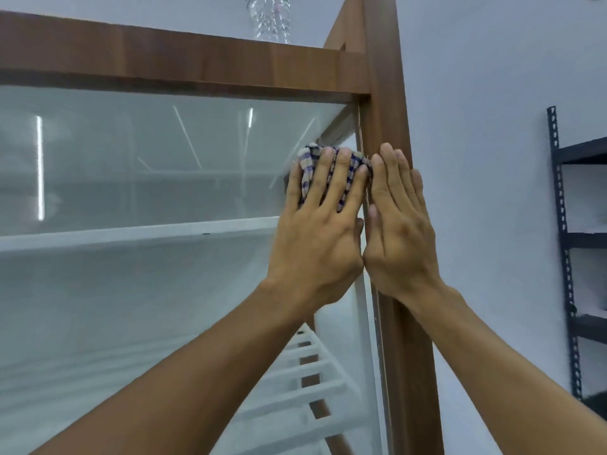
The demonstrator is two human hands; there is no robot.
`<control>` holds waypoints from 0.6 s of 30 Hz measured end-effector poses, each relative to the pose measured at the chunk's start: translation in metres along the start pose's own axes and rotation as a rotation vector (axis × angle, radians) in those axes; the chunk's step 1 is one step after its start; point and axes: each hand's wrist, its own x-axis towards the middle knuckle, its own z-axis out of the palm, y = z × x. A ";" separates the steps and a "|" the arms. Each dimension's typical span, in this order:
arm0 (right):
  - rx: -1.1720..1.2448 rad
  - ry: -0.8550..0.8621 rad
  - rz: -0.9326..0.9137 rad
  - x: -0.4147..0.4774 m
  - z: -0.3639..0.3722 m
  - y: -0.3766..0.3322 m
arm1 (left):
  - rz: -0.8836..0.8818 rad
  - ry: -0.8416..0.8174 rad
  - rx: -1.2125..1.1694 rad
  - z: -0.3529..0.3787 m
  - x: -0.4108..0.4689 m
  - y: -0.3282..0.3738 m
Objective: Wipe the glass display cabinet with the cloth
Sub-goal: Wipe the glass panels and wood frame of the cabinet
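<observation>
Left hand (317,231) lies flat on the glass pane (147,165) of the display cabinet, fingers straight and spread, pressing a blue-and-beige checked cloth (308,169) against it. The bunched cloth shows between and just beyond the fingers, and the rest of it is hidden under them. Right hand (400,231) holds nothing. It rests flat, fingers straight and close together, on the brown wooden upright (384,77) that frames the pane on the right. The 2 hands sit side by side, thumbs almost touching.

The cloth is at the right edge of the pane, its right end reaching the seam where glass meets the upright. It lies a little below the wooden top rail (164,57) and above the white shelf (131,233) seen through the glass.

The step in hand looks like wiping the upper right corner of the front pane, with the right hand bracing against the frame. Whether the wide stretch of glass to the left and below has been wiped cannot be told, since reflections streak it.

The next move probably calls for sliding the cloth away from the seam, leftward or down along the edge. The pressure should be even, and the fingers should stay spread over the cloth so it does not slip free.
</observation>
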 end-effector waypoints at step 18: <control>-0.109 -0.094 0.071 -0.031 -0.002 -0.007 | 0.095 -0.059 0.067 -0.004 -0.034 0.006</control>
